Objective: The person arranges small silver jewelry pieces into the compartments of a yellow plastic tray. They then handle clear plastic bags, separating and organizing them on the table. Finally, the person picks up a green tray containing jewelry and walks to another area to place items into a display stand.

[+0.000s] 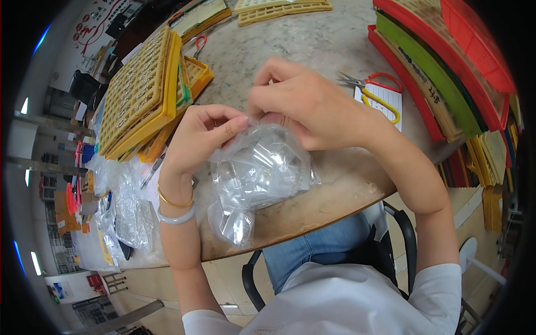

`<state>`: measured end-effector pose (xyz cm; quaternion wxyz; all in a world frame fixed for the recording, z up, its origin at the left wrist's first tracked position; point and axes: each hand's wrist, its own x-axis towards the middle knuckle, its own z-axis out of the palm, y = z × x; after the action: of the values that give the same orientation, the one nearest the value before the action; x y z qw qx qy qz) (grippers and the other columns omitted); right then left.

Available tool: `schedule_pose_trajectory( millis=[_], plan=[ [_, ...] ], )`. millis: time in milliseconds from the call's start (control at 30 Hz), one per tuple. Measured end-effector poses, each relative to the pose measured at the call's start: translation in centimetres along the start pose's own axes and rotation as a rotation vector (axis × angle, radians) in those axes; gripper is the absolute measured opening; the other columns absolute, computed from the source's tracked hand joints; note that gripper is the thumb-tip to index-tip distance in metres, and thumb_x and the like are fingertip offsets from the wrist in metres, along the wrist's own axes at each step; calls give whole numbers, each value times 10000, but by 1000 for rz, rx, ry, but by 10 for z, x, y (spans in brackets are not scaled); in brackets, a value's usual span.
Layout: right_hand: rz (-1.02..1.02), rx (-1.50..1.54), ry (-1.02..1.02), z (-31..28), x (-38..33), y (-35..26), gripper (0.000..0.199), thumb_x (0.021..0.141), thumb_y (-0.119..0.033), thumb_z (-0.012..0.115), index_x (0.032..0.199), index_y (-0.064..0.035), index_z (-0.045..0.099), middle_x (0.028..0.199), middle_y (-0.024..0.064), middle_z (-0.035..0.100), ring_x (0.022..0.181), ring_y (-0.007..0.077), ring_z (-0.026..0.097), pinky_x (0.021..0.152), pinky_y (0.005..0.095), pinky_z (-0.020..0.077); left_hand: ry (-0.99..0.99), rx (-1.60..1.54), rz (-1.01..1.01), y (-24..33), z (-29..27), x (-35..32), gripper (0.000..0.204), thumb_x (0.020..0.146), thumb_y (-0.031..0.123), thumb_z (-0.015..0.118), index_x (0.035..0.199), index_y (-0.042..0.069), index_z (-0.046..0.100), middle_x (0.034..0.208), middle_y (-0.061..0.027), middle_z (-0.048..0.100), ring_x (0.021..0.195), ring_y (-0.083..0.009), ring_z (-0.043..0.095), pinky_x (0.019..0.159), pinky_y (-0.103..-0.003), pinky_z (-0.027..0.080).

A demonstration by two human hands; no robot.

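Observation:
A clear plastic bag [262, 167], crumpled and shiny, lies on the marbled table close to its front edge. What it contains, if anything, I cannot make out through the glare. My left hand [209, 131], with a gold bangle and a pale bangle on its wrist, pinches the top of the bag between thumb and forefinger. Just to the right, my right hand [307, 106] has its fingers curled in at the same upper edge of the bag. Its fingertips are partly hidden behind the hand and the plastic.
Yellow gridded trays [137, 92] are stacked at left, small pieces in the top one. Loose clear plastic [128, 209] lies farther left. Scissors with red and yellow handles [374, 89] rest on a white paper at right, before red and green trays [430, 72].

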<state>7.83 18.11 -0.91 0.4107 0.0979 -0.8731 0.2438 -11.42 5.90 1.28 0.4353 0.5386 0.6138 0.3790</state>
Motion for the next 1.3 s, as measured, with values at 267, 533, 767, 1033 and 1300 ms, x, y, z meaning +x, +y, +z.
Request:
schedule_pose_trajectory(
  millis=[267,533,767,1033,1300],
  plan=[
    [158,231,-253,-4,-2,-7,159,764,-26,605,918,-56,578,807,76,590,878,282,543,721,371,459,284,148,136,-14,0,8,114,852,128,690,879,19,679,672,35,584,597,-40,481,538,-199,373],
    [177,114,-222,-7,-5,-3,130,763,-199,729,782,-82,675,675,24,533,766,210,483,669,336,409,448,881,753,6,30,5,86,759,75,700,843,60,700,1054,-84,637,851,-248,584,751,-321,471],
    [140,409,-233,-10,-3,-9,102,766,-178,728,789,-81,705,692,25,566,768,192,493,692,323,419,-13,725,312,8,23,-4,150,755,121,718,901,88,728,1240,-167,586,1016,-316,609,844,-375,469],
    [343,449,-266,-12,-2,-11,261,787,-270,720,700,-31,659,565,61,515,518,172,451,512,313,361,-46,548,71,13,27,-5,108,782,93,651,862,60,716,1053,-104,645,790,-283,638,692,-330,497],
    [319,568,-181,-14,3,-14,414,867,-239,678,548,-14,541,524,39,388,486,151,359,458,312,275,14,600,322,7,29,-4,143,752,39,605,874,22,678,911,-151,620,865,-310,580,729,-348,469]
  ],
)
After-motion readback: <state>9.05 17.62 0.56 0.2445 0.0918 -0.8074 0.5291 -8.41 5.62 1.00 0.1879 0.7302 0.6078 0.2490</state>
